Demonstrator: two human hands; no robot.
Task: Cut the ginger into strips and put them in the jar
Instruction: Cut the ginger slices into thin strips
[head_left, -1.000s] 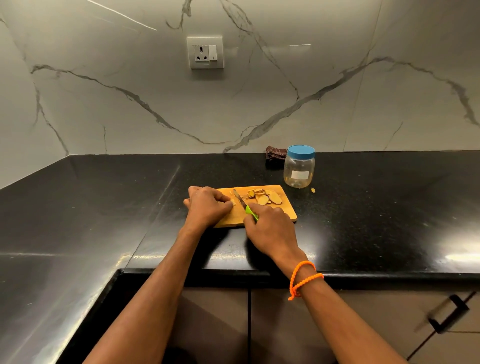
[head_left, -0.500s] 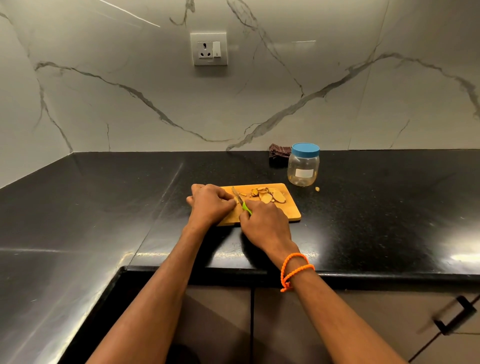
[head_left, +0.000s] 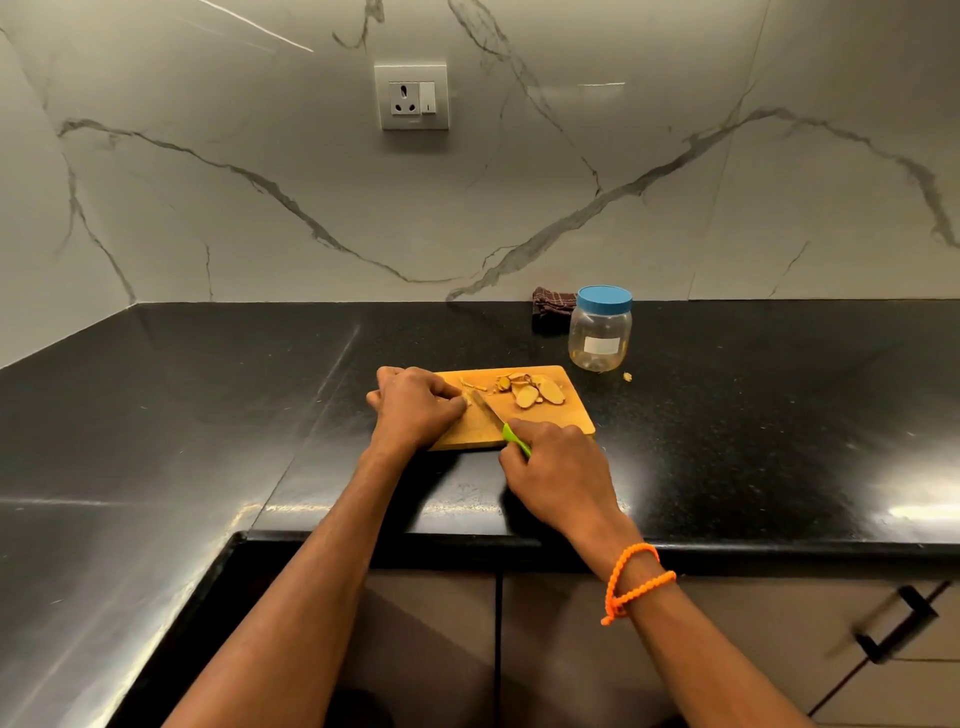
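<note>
A wooden cutting board (head_left: 569, 418) lies on the black counter. Ginger slices (head_left: 530, 392) are piled at its far right part, with a few thin strips (head_left: 470, 385) beside them. My left hand (head_left: 415, 405) is curled over the board's left end and pins a small ginger piece (head_left: 466, 400) with its fingertips. My right hand (head_left: 558, 467) grips the green handle of a small knife (head_left: 493, 413), whose blade lies against that piece. The clear jar (head_left: 600, 332) with a blue lid stands shut behind the board's right corner.
A dark checked cloth (head_left: 550, 306) lies against the marble wall left of the jar. A small ginger scrap (head_left: 627, 376) sits on the counter (head_left: 753, 415) near the jar. A wall socket (head_left: 411, 97) is above. Cabinet doors with a black handle (head_left: 893, 629) are below.
My right hand has drawn back toward me and to the right, pulling the knife along the ginger piece. My left hand stays on the board.
</note>
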